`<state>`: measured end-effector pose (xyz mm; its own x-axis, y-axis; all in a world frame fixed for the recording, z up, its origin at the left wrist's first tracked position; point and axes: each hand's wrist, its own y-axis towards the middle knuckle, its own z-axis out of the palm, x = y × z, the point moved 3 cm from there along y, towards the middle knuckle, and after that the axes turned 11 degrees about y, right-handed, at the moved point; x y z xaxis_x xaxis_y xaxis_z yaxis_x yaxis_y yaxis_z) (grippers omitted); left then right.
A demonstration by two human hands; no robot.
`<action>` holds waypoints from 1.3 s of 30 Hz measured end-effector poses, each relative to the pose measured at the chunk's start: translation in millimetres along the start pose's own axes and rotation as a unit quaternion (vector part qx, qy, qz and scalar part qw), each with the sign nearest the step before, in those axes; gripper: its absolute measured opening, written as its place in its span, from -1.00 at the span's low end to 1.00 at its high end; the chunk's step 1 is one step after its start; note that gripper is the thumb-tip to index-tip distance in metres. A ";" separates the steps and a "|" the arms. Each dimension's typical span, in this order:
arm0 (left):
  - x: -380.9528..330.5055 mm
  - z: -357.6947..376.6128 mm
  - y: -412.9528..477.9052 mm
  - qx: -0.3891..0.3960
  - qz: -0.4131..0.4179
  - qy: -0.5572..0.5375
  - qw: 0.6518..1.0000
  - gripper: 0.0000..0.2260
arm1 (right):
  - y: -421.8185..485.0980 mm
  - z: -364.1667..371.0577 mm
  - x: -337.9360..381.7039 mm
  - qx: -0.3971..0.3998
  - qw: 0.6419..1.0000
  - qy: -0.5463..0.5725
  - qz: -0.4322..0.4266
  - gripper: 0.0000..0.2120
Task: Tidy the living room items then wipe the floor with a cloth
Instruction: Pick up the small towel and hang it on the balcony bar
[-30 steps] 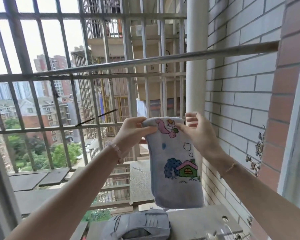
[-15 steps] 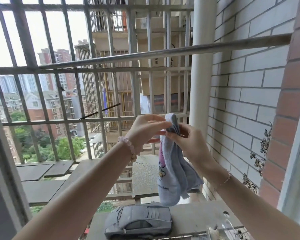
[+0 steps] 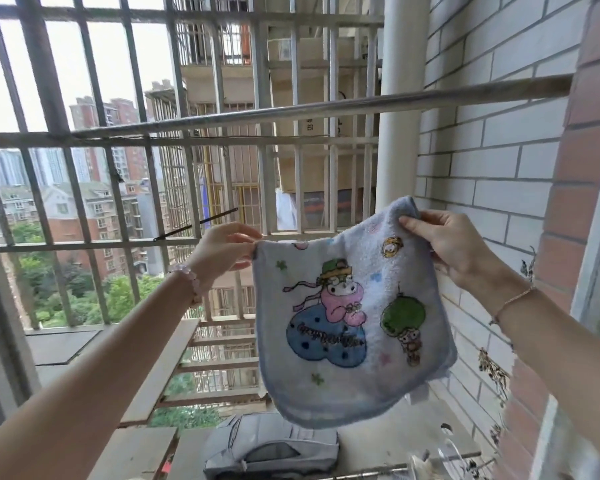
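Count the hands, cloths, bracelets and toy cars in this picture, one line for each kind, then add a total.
hands: 2 (left hand, right hand)
cloth: 1
bracelets: 2 (bead bracelet, chain bracelet)
toy car: 1
total: 6

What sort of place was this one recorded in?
Probably a caged balcony high in an apartment block. Metal bars close off the opening, a rail runs across to a brick wall, and tower blocks stand beyond. The cloth is held up here.
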<state>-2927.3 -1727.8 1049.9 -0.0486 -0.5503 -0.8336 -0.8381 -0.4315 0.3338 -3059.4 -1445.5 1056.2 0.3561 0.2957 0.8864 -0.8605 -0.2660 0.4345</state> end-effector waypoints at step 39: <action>-39.6 59.8 4.9 0.042 0.094 0.011 0.995 -0.86 | 37.7 19.9 18.4 0.024 0.988 -0.010 0.150 -0.78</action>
<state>-2962.0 -1665.4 1058.2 -0.1980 -0.6315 -0.7496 -0.8574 -0.2590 0.4447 -3078.0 -1468.4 1092.1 0.0948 0.1783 0.9794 -0.9102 -0.3829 0.1578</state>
